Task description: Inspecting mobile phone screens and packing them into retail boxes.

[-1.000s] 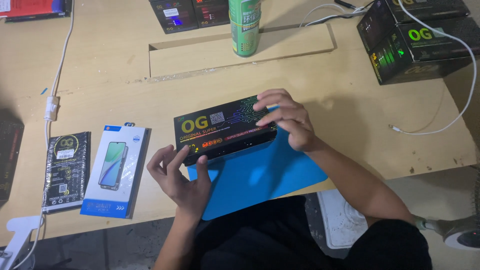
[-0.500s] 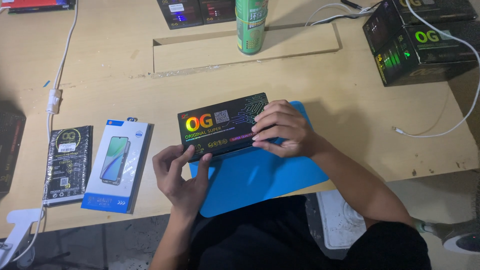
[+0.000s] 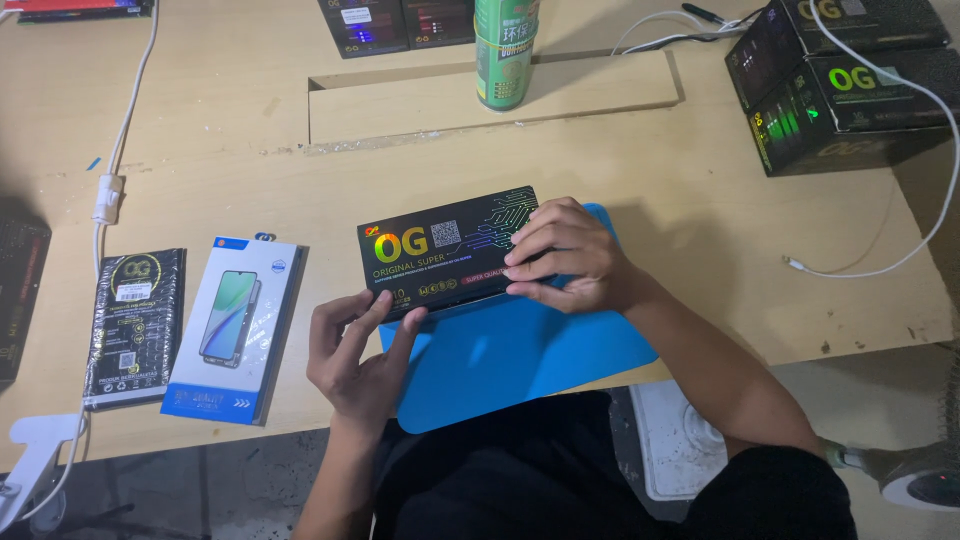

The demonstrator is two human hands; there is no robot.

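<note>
A flat black box (image 3: 440, 250) with shiny coloured print is tilted up on its near edge over a blue mat (image 3: 520, 360) on the wooden table (image 3: 650, 170). My right hand (image 3: 565, 255) grips the box's right end, fingers spread over its printed face. My left hand (image 3: 355, 350) holds the lower left corner from below, two fingers pressed against the front edge. The box's face is turned towards me.
A white and blue phone-accessory package (image 3: 235, 330) and a black wrapped pack (image 3: 130, 325) lie to the left. A green can (image 3: 503, 50) stands at the back, black boxes (image 3: 840, 85) at the right rear, and white cables (image 3: 900, 230) trail along both sides.
The box has been tipped up from lying flat so its printed face is turned towards me. My left hand moved up against its lower left corner.
</note>
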